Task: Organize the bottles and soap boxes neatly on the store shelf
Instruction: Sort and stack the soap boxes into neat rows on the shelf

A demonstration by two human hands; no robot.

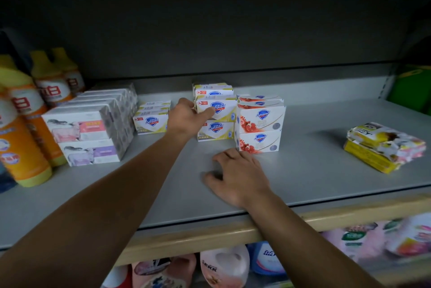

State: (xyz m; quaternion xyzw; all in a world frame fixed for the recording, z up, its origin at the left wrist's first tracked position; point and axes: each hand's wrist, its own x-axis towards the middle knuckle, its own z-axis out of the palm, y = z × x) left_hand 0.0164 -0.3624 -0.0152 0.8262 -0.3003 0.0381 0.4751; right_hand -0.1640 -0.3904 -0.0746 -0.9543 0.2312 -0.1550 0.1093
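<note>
Cardboard soap box (217, 107), atop the middle stack on the shelf (326, 148), is being gripped by the left hand (186, 117); judged light, crushable, best held by its sides. Right hand (235, 175) is being rested open on the shelf.

**Safeguard name dominates the soap shelf**

We read "Safeguard" on a blue shield on the gold-trimmed white soap box (217, 107) at the top of the middle stack, and again on the box beneath it (215, 131), where small print seems to say "99.9". The same brand marks the low box to the left (151, 123) and the two pomegranate-printed boxes (260, 122) on the right. Red tags on the gold boxes carry figures too small for us to read. The orange bottles (50, 90) at far left bear a large red Chinese character, "白". Below the shelf, a pink jug (224, 266) shows letters like "SEKK".
</note>
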